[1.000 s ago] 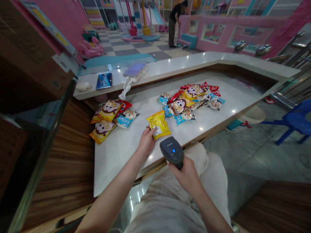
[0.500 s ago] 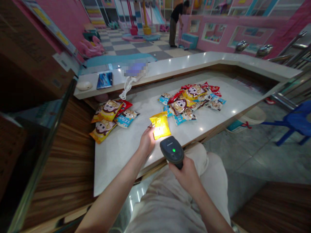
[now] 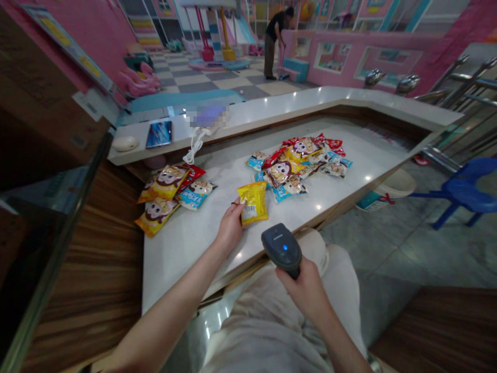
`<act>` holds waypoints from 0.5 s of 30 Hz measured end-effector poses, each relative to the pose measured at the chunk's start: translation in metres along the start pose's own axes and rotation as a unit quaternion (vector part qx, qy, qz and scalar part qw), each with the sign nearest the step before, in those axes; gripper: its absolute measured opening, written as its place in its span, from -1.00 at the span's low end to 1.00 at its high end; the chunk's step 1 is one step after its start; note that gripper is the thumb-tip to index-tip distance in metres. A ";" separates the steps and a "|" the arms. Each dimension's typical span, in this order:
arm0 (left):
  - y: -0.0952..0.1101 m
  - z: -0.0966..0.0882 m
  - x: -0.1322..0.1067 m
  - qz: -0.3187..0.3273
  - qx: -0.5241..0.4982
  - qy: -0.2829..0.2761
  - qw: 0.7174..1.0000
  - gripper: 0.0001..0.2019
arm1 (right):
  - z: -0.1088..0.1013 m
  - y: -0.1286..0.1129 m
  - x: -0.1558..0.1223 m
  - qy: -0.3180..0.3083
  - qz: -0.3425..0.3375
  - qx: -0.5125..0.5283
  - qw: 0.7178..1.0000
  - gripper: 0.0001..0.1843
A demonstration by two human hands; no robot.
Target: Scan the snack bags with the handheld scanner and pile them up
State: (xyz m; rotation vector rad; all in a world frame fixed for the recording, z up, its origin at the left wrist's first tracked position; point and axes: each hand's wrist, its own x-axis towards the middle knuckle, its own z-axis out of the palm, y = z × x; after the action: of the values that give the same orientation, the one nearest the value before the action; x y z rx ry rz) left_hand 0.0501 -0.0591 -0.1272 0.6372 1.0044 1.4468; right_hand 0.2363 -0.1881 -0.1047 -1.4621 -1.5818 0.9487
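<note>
The left hand sits at the near side of the white counter, its fingers curled around the edge of a yellow snack bag, with the fingertips partly tucked out of sight behind it. The bag lies flat on the counter, a strip of white top between it and the front edge, with its printed label facing up. Just past it, a loose heap of snack bags spreads toward the far side, the nearest blue bag almost touching the yellow one. A smaller heap of snack bags lies to the left, well apart from the hand.

The right hand is off the counter, above the person's light trousers, its fingers closed around the grip of a black barcode scanner. The scanner's small light glows blue, and its nose points up and away from the yellow bag.

A raised ledge runs behind the counter, and on it lie a phone and a tangled white cable. A blurred patch hides whatever the cable leads to. Across the room, a person bends near a pink wall, too small to make out what their hands hold.
</note>
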 end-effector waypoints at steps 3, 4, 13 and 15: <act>0.015 0.019 0.019 0.111 0.114 -0.047 0.986 -0.54 | -0.009 0.006 -0.003 0.016 0.015 0.004 1.000 -0.88; 0.020 0.029 0.029 0.170 0.167 -0.062 0.969 -0.54 | -0.012 0.008 -0.003 0.022 0.020 0.007 1.000 -0.88; 0.018 0.139 0.128 0.398 0.630 -0.136 0.653 -0.44 | -0.020 0.010 -0.003 0.034 0.038 0.021 0.998 -0.85; 0.013 0.148 0.135 0.365 0.684 -0.159 0.611 -0.40 | -0.023 0.011 -0.004 0.041 0.044 0.016 0.998 -0.84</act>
State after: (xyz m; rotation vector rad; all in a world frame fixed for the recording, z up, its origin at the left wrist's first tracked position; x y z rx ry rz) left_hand 0.1502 0.1049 -0.0689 2.5784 1.5398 0.8006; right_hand 0.2617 -0.1905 -0.1048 -1.5383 -1.4473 0.9479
